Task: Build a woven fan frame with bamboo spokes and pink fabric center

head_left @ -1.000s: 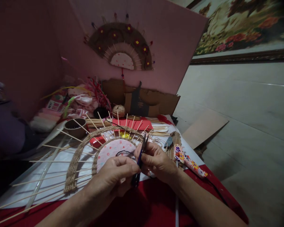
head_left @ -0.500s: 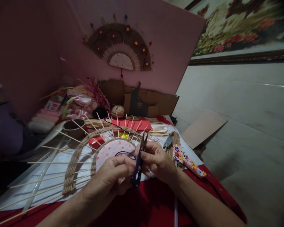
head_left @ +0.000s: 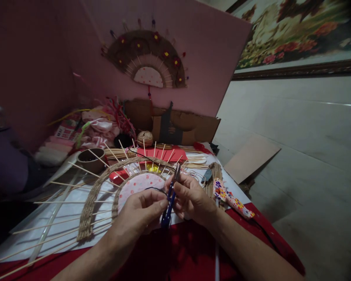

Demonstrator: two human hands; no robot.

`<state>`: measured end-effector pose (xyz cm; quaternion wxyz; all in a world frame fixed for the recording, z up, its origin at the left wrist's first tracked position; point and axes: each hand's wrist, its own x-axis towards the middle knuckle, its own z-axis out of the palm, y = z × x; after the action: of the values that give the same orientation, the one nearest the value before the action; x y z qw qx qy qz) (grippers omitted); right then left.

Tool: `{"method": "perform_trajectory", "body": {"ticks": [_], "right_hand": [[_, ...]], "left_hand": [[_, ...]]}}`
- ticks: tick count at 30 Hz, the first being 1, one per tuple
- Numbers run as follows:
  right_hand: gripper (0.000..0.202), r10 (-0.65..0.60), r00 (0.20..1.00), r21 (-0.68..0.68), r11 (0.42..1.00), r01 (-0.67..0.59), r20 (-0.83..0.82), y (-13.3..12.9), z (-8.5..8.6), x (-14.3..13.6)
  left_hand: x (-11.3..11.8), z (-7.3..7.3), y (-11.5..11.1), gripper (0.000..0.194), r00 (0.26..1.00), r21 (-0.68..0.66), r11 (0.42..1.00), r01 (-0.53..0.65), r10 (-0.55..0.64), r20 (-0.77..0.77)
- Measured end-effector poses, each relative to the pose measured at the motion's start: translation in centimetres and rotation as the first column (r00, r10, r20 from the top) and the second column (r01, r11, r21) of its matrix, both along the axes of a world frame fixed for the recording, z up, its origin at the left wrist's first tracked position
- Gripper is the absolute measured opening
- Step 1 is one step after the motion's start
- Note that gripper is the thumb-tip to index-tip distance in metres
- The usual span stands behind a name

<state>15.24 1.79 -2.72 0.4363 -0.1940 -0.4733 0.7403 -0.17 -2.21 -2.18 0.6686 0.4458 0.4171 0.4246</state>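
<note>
My right hand [head_left: 194, 197] is closed around a pair of dark blue thread snips [head_left: 166, 218], blades pointing up and away. Close against the snips, my left hand [head_left: 144, 208] pinches thumb to fingers on a thin black cord [head_left: 155, 189]; its end is hidden between my hands. Just beyond them lies a fan-shaped frame of thin wooden sticks [head_left: 98, 201], bound by a woven twine band [head_left: 89, 207]. At its centre sits a half-round of pink dotted cloth [head_left: 132, 190]. A dark strand [head_left: 148, 157] trails over the top of the band.
A finished fan [head_left: 146, 50] hangs on the pink board. Behind the frame are a brown bowl [head_left: 91, 166], a ball of twine [head_left: 145, 138], red paper [head_left: 179, 154] and cardboard [head_left: 193, 127]. A flower-patterned glue gun [head_left: 231, 199] lies at right. Pink cloth [head_left: 101, 125] is heaped at back left.
My left hand has shifted slightly right and up, against the snips. The snips have turned a little and look narrower. Less of the cord's loop shows above my left hand.
</note>
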Motion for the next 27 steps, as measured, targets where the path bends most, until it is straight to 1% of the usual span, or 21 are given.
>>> {"method": "perform_trajectory", "body": {"ticks": [2,4,8,13,18,20,22,25,27], "right_hand": [[0.026,-0.064,0.996,0.018,0.998,0.063,0.057,0.0,-0.1,-0.2],[0.025,-0.112,0.987,0.045,0.993,0.108,0.114,0.1,-0.1,-0.3],[0.026,-0.161,0.974,0.098,0.984,0.147,0.161,0.0,0.0,-0.3],[0.023,-0.140,0.970,0.157,0.981,0.110,0.198,-0.3,0.1,-0.2],[0.023,-0.094,0.983,0.121,0.990,0.075,0.158,-0.2,0.1,-0.1],[0.023,-0.090,0.984,0.109,0.991,0.074,0.153,-0.1,0.1,-0.1],[0.024,-0.099,0.983,0.129,0.989,0.079,0.156,-0.1,0.1,-0.1],[0.023,-0.102,0.982,0.178,0.981,0.073,0.160,-0.2,0.2,-0.2],[0.023,-0.106,0.980,0.194,0.978,0.071,0.171,-0.3,0.2,-0.2]], "left_hand": [[0.1,0.3,-0.1,0.028,0.994,0.068,0.993,-0.093,0.096,-0.048],[0.3,0.6,-0.1,0.027,0.987,0.121,0.984,-0.133,0.143,-0.074],[0.4,0.7,-0.3,0.022,0.991,0.126,0.989,-0.079,0.092,-0.100],[0.2,0.0,-0.3,0.026,0.996,0.100,0.995,-0.019,0.027,-0.080],[0.0,-0.6,-0.3,0.026,0.999,0.057,0.998,0.026,-0.025,-0.025],[0.1,-0.4,-0.4,0.025,0.999,0.034,0.999,0.043,-0.042,-0.016],[0.1,-0.1,-0.5,0.026,0.999,0.031,0.999,0.043,-0.042,-0.028],[0.1,0.2,-0.5,0.027,0.999,0.047,0.998,0.042,-0.041,-0.031],[0.0,0.0,-0.4,0.026,0.999,0.064,0.997,0.043,-0.042,-0.018]]}}
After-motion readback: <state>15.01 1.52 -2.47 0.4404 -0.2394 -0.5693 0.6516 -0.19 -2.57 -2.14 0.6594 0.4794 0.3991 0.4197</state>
